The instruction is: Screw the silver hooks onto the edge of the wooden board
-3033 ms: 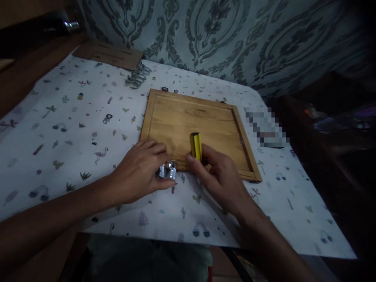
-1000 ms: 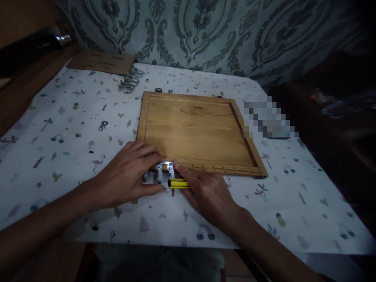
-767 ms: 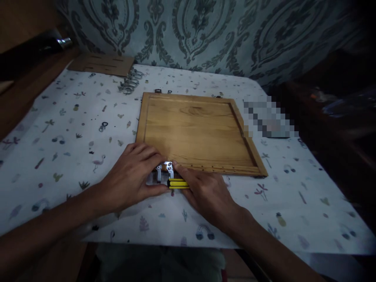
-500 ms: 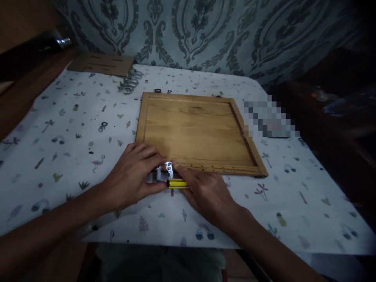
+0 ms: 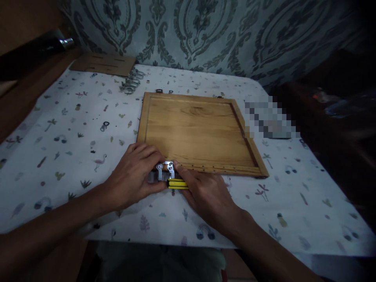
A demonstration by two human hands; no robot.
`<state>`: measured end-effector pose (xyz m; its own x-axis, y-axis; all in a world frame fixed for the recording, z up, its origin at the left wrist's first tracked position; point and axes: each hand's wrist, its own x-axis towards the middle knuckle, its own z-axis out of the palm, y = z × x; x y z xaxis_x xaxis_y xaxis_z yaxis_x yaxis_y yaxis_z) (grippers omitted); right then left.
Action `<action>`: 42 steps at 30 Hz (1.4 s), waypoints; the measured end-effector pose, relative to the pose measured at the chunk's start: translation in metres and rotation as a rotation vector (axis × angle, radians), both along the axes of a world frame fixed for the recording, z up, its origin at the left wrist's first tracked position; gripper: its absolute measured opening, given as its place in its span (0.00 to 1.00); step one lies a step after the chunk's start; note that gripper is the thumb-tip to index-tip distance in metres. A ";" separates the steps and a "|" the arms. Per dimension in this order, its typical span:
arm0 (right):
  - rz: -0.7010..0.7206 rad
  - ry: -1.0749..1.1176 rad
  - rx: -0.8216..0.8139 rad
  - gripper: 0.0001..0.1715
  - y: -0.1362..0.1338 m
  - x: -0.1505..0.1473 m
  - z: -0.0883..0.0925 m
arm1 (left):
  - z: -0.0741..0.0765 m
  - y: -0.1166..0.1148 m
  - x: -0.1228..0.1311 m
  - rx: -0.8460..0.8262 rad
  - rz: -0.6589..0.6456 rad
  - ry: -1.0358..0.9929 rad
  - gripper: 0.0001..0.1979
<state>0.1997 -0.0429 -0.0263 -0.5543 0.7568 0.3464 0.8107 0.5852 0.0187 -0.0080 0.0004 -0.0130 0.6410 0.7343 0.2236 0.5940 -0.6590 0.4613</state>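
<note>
A framed wooden board (image 5: 190, 129) lies on the table, with a row of small holes along its near rim. At the left part of that rim sit two shiny metal hook-like fittings, one nearer my left hand (image 5: 132, 176) and another metal fitting (image 5: 170, 167) beside it. My left hand is closed at the rim, fingertips on the fittings from above and thumb below. My right hand (image 5: 208, 196) is wrapped round a screwdriver (image 5: 178, 183) with a yellow and black handle; its shaft is hidden. The right index fingertip touches the right-hand fitting.
A pile of similar metal fittings (image 5: 131, 82) lies at the back left beside a slotted cardboard piece (image 5: 102, 64). A blurred-out flat object (image 5: 270, 117) lies right of the board. The patterned tablecloth (image 5: 88, 164) ends at the near edge. A patterned wall (image 5: 205, 35) stands behind.
The view has shifted slightly. The left-hand fitting shows a little more clearly between my fingers. Both hands keep nearly the same place and hold.
</note>
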 end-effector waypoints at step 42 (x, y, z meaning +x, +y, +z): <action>-0.136 0.134 -0.210 0.24 -0.001 -0.004 -0.004 | -0.001 -0.002 0.000 0.023 -0.004 0.021 0.13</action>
